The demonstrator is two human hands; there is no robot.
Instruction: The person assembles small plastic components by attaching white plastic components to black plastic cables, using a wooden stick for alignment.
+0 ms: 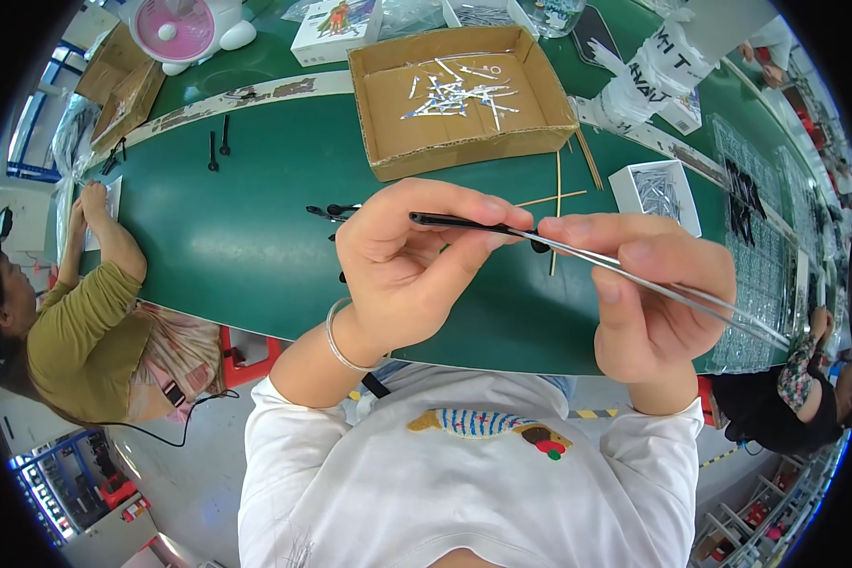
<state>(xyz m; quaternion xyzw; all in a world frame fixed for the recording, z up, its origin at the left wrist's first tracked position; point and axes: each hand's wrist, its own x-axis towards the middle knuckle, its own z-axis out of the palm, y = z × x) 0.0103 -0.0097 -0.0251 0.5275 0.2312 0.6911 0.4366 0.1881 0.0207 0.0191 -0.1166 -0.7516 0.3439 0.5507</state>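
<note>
Left hand point(398, 260) pinched black strip point(450, 221) above green table point(256, 222); right hand point(667, 293) gripped tweezers point(654, 287), tips at strip's end. Strip apparently mid-work. Other black pieces point(213, 153) lay loose; finished count unclear.

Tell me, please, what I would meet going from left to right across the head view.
A co-worker's olive sleeve → two small black pieces → left hand pinching a slim black piece → right hand holding thin silvery strips → another co-worker's floral sleeve.
</note>
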